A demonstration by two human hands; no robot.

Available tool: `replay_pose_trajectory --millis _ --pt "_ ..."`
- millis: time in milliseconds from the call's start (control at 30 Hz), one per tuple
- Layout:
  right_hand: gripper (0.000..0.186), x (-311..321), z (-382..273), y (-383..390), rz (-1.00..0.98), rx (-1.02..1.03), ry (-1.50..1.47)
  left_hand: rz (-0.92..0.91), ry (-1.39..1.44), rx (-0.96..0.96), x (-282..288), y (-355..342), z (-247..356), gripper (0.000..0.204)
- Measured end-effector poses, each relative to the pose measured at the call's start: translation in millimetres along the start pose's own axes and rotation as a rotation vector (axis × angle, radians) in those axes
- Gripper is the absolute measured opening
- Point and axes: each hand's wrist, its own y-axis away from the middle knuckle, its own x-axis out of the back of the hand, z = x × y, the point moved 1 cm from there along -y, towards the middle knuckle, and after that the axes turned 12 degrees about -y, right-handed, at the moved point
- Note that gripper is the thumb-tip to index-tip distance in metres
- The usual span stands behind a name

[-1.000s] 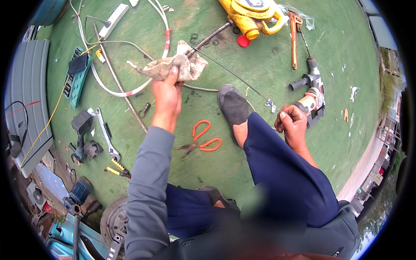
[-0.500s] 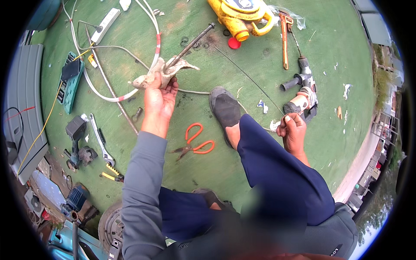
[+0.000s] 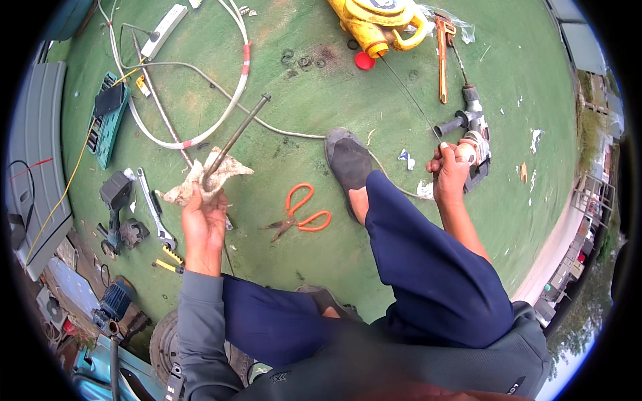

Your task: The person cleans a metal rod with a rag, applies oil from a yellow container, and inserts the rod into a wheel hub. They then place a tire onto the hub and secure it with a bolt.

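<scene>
My left hand [image 3: 206,220] is closed on a dirty whitish rag [image 3: 231,168], which is wrapped round the lower part of a long dark metal bolt [image 3: 239,132]. The bolt's headed end points up and to the right. In my right hand [image 3: 449,175], fingers pinch the near end of a thin dark wire [image 3: 409,95]. Its far end is at the mouth of a yellow plastic jug [image 3: 364,30]; whether it goes inside I cannot tell. A red cap [image 3: 364,61] lies beside that mouth. Orange-handled scissors [image 3: 297,215] rest on the green floor between my feet.
A drill [image 3: 473,130] and an orange pipe wrench [image 3: 443,60] lie on the right. At left are a teal tool case [image 3: 114,130], an adjustable wrench [image 3: 155,210], a cordless tool [image 3: 117,207] and a power strip [image 3: 165,31]. A pale hose [image 3: 242,73] loops across the floor.
My left hand has moved down and left, carrying the rag and bolt. My right hand has risen slightly, and the wire's far end has shifted right to the yellow jug's mouth.
</scene>
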Motion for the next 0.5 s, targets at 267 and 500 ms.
replay_pose_trajectory --millis 267,500 --pt "0.058 -83 14 7 -0.262 -0.128 0.342 0.049 0.262 -0.065 33 47 -4 0.027" --pt "0.035 -138 46 48 -0.525 -0.361 0.489 0.02 0.562 -0.293 54 62 33 0.027"
